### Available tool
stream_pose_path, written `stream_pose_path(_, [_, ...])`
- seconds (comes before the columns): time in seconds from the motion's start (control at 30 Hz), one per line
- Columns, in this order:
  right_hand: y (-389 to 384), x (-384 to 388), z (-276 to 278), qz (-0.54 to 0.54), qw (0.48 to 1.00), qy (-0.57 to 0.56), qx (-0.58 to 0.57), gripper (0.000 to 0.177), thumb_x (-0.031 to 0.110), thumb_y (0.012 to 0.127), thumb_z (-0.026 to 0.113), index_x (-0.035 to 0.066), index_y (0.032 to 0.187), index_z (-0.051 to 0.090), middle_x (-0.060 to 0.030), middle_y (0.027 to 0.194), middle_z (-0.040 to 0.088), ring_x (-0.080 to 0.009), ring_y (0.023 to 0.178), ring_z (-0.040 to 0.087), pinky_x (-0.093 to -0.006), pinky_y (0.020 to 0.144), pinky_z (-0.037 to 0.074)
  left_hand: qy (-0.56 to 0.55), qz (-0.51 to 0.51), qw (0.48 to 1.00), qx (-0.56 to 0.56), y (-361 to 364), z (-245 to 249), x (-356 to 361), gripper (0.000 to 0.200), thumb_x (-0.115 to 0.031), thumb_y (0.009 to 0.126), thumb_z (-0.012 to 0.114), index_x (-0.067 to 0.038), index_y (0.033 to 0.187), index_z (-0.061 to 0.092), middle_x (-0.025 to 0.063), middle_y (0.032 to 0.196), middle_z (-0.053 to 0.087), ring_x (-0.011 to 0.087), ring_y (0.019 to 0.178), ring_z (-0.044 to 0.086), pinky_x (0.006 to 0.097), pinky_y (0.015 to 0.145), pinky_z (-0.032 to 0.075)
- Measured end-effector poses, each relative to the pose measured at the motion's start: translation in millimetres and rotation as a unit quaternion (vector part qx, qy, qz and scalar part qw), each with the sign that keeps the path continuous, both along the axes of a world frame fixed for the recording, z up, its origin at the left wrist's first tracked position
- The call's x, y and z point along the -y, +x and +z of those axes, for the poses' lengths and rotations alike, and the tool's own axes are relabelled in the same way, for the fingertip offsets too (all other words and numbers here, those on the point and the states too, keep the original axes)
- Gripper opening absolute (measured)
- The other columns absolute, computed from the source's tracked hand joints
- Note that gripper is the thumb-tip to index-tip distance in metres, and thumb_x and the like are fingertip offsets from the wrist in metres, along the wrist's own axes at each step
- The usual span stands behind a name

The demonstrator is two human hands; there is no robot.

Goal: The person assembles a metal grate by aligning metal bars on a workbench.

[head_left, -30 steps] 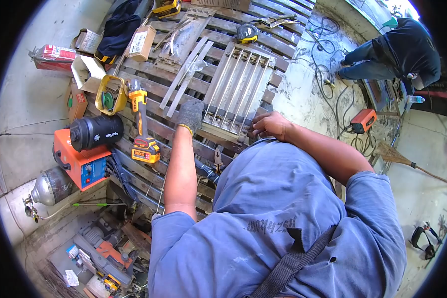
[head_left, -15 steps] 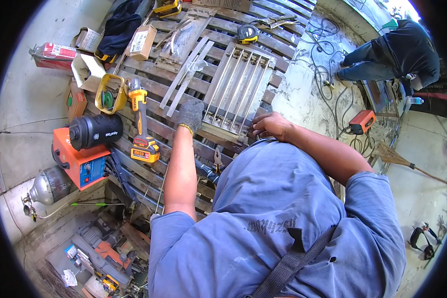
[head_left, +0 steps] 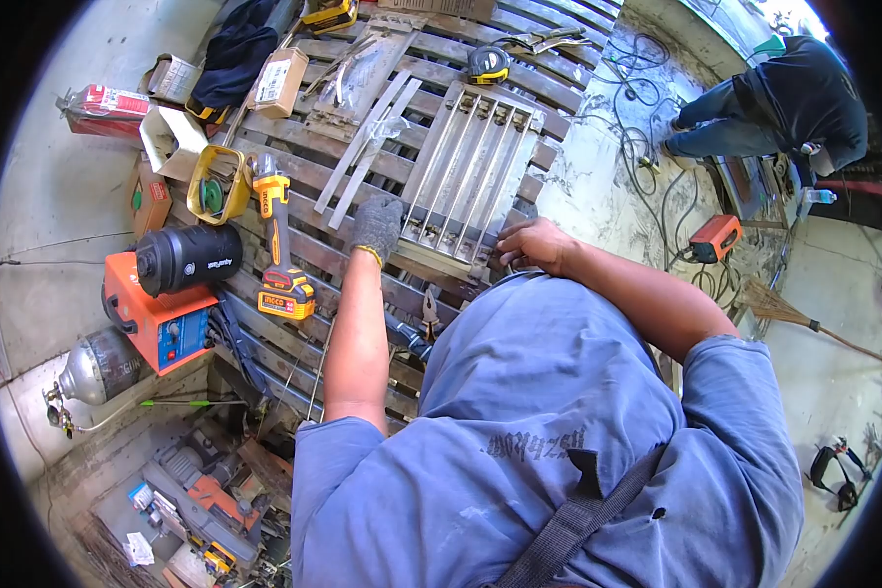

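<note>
A rectangular metal grate [head_left: 472, 176] with several long parallel bars lies on the slatted work surface in front of me. My left hand [head_left: 375, 227], in a dark grey knit glove, is closed at the grate's near left corner. At the near right corner, the curled fingers of my bare right hand [head_left: 536, 245] grip the edge; their tips are partly hidden. Two flat metal strips [head_left: 367, 147] lie just beyond my left hand. Pliers [head_left: 429, 312] rest between my left forearm and my shirt.
A yellow cordless angle grinder [head_left: 278, 245] lies left of my arm. Further left are a black flask [head_left: 188, 260] on an orange machine [head_left: 171, 323] and a yellow container [head_left: 219, 186]. A tape measure [head_left: 488, 66] sits beyond the grate. Another person [head_left: 784, 103] bends over at the right, near cables [head_left: 642, 167].
Almost nothing differs. Both hands stay at the grate's near corners, and the grate has not visibly moved.
</note>
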State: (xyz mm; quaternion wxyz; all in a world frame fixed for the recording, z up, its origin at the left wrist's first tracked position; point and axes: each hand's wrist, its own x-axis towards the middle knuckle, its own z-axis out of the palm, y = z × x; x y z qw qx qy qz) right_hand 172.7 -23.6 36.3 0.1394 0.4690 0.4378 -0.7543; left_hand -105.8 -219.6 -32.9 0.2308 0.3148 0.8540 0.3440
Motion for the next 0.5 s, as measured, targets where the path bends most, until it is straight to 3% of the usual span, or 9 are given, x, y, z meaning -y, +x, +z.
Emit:
stream_pose_path(0.2, [2, -2, -9, -0.01, 1.0, -0.012, -0.005, 0.037, -0.002, 0.09, 0.076, -0.011, 0.126, 0.07, -0.0187, 0.11, 0.077, -0.0234, 0.077, 0.078, -0.0313, 0.053, 0.056, -0.028, -0.038, 0.999, -0.027, -8, -8, 3, 0.029, -0.022, 0.094, 0.062, 0.001, 0.103, 0.078, 0.0227, 0.11, 0.077, 0.0382, 0.104, 0.072, 0.045, 0.094, 0.055])
stream_pose_path(0.3, [2, -2, -3, -0.001, 1.0, -0.014, -0.009, 0.043, -0.002, 0.09, 0.076, -0.012, 0.131, 0.068, -0.0185, 0.11, 0.075, -0.0211, 0.078, 0.074, -0.0316, 0.066, 0.06, -0.026, -0.029, 0.999, -0.009, -4, 0, 2, 0.03, -0.022, 0.094, 0.063, 0.001, 0.104, 0.078, 0.0227, 0.11, 0.077, 0.0383, 0.104, 0.072, 0.0449, 0.094, 0.055])
stream_pose_path(0.5, [1, -1, -1, 0.011, 1.0, 0.008, 0.001, 0.042, -0.003, 0.089, 0.076, -0.012, 0.13, 0.068, -0.0179, 0.109, 0.075, -0.0197, 0.077, 0.072, -0.0313, 0.066, 0.06, -0.002, -0.024, 1.0, -0.017, -6, -12, 5, 0.029, -0.022, 0.093, 0.066, 0.002, 0.103, 0.079, 0.0204, 0.108, 0.078, 0.0343, 0.102, 0.074, 0.0431, 0.094, 0.056])
